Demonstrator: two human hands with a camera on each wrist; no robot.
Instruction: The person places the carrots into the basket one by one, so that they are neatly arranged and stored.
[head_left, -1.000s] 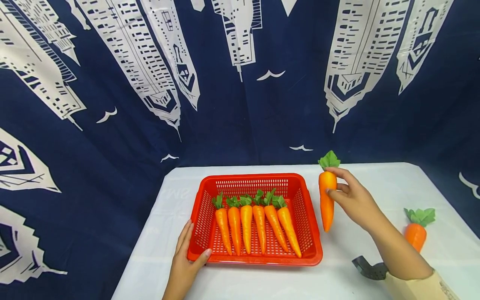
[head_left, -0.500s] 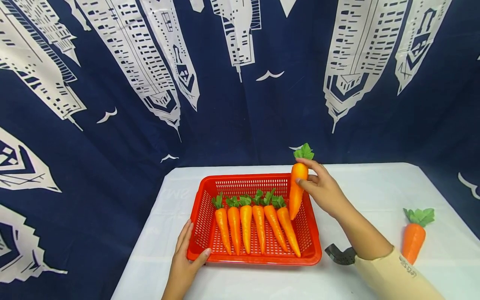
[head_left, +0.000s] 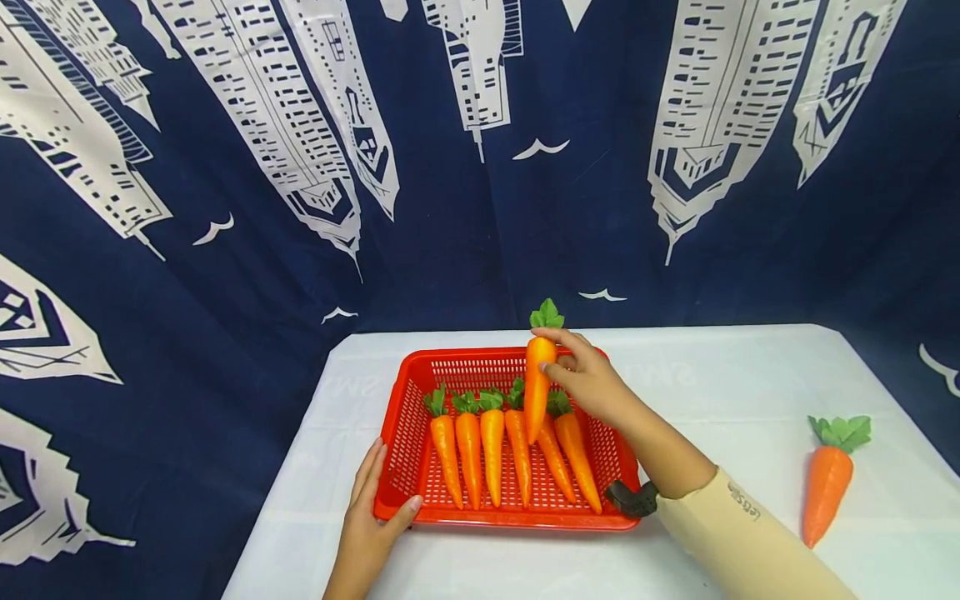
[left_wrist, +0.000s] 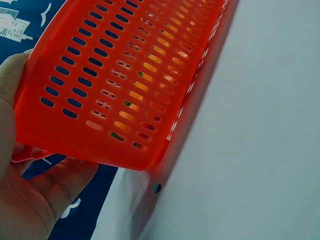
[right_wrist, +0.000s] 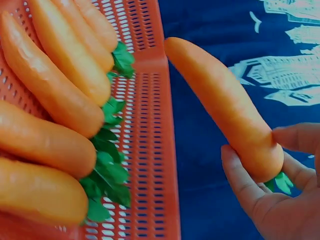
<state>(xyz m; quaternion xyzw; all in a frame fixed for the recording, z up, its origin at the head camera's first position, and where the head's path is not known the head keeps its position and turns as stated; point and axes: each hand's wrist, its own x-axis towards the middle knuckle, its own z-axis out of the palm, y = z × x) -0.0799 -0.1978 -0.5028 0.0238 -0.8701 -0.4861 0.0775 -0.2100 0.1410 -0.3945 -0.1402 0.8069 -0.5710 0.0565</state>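
A red perforated plastic basket (head_left: 510,520) holds a row of orange carrots (head_left: 468,458) with green tops toward its far side. My left hand (head_left: 367,508) grips its near left corner, thumb along the front and fingers down the left side. In the left wrist view, the thumb lies at the rim and the fingers reach past the corner. Above the row, my right hand (head_left: 588,375) pinches one carrot (head_left: 537,387) near its leafy end, tip pointing down. The right wrist view shows this held carrot (right_wrist: 230,110) between thumb and fingers, apart from the others.
Another carrot (head_left: 828,492), redder and thicker, lies on the white tabletop (head_left: 735,375) at the right. Behind the table hangs a dark blue cloth (head_left: 465,250) printed with white buildings. A black wrist device (head_left: 632,500) overlaps the basket's near right corner.
My right hand has carried the carrot leftward from beside the basket to over the row inside it. The left hand and basket stay in place.
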